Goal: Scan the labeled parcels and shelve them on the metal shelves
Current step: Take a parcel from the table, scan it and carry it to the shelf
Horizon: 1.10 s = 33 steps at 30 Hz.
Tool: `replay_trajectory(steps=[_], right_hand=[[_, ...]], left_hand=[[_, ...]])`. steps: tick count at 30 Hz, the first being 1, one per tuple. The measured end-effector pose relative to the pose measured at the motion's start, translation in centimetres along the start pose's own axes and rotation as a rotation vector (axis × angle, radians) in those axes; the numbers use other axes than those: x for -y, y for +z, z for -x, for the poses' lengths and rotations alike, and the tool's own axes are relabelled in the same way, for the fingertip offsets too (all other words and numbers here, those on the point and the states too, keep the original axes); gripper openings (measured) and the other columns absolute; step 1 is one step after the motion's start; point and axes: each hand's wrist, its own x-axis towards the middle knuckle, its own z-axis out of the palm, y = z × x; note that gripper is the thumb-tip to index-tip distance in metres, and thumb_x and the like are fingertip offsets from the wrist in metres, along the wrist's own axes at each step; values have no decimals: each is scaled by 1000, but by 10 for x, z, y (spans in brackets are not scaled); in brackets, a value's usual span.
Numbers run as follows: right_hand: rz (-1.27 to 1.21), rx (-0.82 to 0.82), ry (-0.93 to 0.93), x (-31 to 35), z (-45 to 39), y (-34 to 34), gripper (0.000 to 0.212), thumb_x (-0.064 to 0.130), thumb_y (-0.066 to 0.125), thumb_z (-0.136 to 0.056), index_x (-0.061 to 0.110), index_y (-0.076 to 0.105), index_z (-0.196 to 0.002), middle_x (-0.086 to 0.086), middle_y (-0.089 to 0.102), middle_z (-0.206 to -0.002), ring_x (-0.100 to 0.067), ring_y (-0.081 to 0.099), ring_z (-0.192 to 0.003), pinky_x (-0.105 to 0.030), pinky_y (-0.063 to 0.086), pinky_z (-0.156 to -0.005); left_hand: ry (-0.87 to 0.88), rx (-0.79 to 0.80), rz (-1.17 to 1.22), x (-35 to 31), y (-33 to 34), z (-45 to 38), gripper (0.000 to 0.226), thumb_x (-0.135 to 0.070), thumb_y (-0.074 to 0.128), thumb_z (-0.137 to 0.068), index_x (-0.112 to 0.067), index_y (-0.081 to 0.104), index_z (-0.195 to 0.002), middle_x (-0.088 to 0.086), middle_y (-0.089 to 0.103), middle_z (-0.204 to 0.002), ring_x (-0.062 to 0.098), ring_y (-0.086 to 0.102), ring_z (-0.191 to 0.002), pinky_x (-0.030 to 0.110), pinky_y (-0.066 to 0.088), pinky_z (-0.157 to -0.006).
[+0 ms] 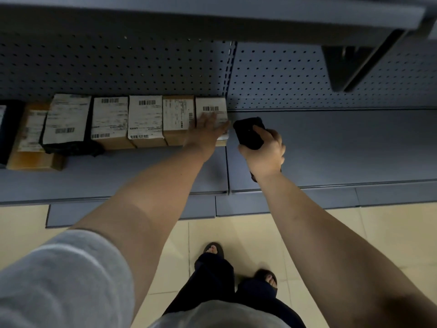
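Parcel (211, 107) at the row's right end is stood label-up on the metal shelf (331, 147), touched by the flat, straight-fingered left hand (205, 129); just right, a black scanner (248, 132) is gripped by the right hand (264, 150), beside the label.

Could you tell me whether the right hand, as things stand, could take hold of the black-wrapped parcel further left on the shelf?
Probably not: the right hand already grips a black scanner, and the left arm crosses the way to the black-wrapped parcel.

Left hand (205, 130) rests flat on end parcel (211, 107); right hand (264, 150) grips scanner (248, 132).
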Motion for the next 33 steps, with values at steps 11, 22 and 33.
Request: replay_trajectory(steps=[11, 22, 33], right_hand=[[6, -97, 77, -71, 10, -84, 57, 29, 71, -80, 35, 56, -134, -1, 41, -144, -34, 37, -123, -47, 31, -105], [5, -316, 180, -215, 9, -273, 61, 33, 74, -76, 37, 56, -134, 2, 41, -145, -31, 36, -125, -45, 31, -105], [-7, -505, 275, -399, 29, -518, 62, 33, 74, -76, 37, 55, -135, 2, 37, -148, -29, 36, -131, -42, 30, -109]], left_hand=[[232, -13, -96, -95, -18, 43, 87, -68, 55, -88, -29, 19, -158, 11, 14, -164, 34, 8, -151, 60, 8, -118], [424, -93, -151, -337, -70, 35, 85, -69, 54, -87, -31, 19, -156, 8, 14, -163, 33, 9, -149, 63, 8, -118], [555, -257, -75, -674, -136, 29, 80, -67, 54, -88, -35, 23, -155, 5, 21, -162, 31, 13, -149, 59, 11, -119]])
